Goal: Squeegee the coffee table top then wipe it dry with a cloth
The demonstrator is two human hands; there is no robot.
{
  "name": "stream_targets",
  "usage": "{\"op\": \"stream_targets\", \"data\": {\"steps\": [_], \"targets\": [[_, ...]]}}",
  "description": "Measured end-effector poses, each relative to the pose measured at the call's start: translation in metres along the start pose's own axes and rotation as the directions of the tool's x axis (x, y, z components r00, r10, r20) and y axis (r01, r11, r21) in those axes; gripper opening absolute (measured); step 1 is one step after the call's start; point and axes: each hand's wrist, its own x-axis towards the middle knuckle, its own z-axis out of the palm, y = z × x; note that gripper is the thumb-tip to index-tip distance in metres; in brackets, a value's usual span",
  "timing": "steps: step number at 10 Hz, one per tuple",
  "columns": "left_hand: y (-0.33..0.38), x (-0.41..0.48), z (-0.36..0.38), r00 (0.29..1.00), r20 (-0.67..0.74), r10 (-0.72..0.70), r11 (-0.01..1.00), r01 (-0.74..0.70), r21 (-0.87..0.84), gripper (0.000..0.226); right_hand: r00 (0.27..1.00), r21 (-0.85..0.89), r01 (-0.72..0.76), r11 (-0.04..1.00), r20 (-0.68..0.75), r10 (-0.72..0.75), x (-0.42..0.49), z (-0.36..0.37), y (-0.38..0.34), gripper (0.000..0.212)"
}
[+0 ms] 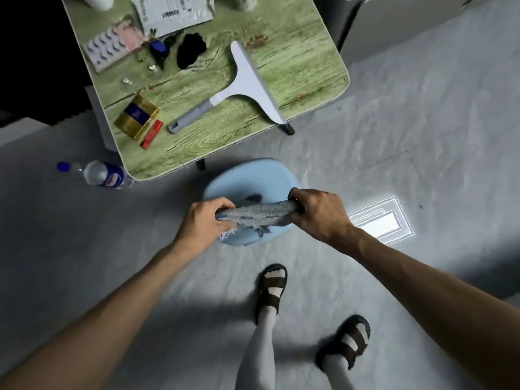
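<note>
We hold the cloth (257,213) between both hands, the left hand (206,220) closed on one end and the right hand (316,212) closed on the other, with the twisted length stretched between them at the centre of the frame. It looks as though we are wringing it out over the blue basin (247,175) on the floor just below. Whether water is running off it we cannot tell.

The table (309,74) fills the upper middle of the frame. The squeegee (247,80) lies flat on it, untouched by either hand, its blade end reaching the table's near edge and its handle pointing lower left. Our guess is that the wiping step is being readied.

Several things could go wrong from here. The table top is crowded toward the upper left: a gold box (138,119), a red lighter (152,135), a lash tray (109,49), a black lump (191,50) and a paper packet (174,12). A broad swipe of the cloth could push these off the edge. The squeegee, so close to the rim, could be knocked to the floor. If the cloth is left too wet, it will smear rather than dry. A bottle (98,173) lies on the floor at the left, beside the table corner, and could be stepped on. The basin sits near our feet and could be kicked.
</note>
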Motion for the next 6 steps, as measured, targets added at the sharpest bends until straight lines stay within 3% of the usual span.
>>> {"op": "stream_targets", "data": {"steps": [1,3,4,5,6], "targets": [[-0.023,0.007,0.011,0.996,0.081,-0.029,0.998,0.034,-0.06,0.028,0.996,0.038,-0.059,0.998,0.071,0.056,0.015,0.008,-0.005,0.023],[-0.071,0.084,0.034,0.983,0.01,-0.185,0.967,0.184,-0.174,0.033,0.978,0.187,-0.193,0.963,0.112,0.174,0.098,0.049,0.01,0.033],[-0.092,0.116,0.05,0.964,-0.009,-0.264,0.957,0.261,-0.129,0.034,0.965,0.291,-0.261,0.921,0.114,0.237,0.128,0.077,0.02,0.043],[-0.089,0.136,0.063,0.96,-0.063,-0.274,0.957,0.278,0.085,0.035,0.958,0.23,-0.287,0.93,0.085,0.275,0.142,0.101,0.029,0.052],[-0.066,0.134,0.061,0.976,-0.041,-0.215,0.966,0.218,0.137,0.032,0.961,0.174,-0.274,0.946,0.088,0.262,0.135,0.099,0.033,0.047]]}}
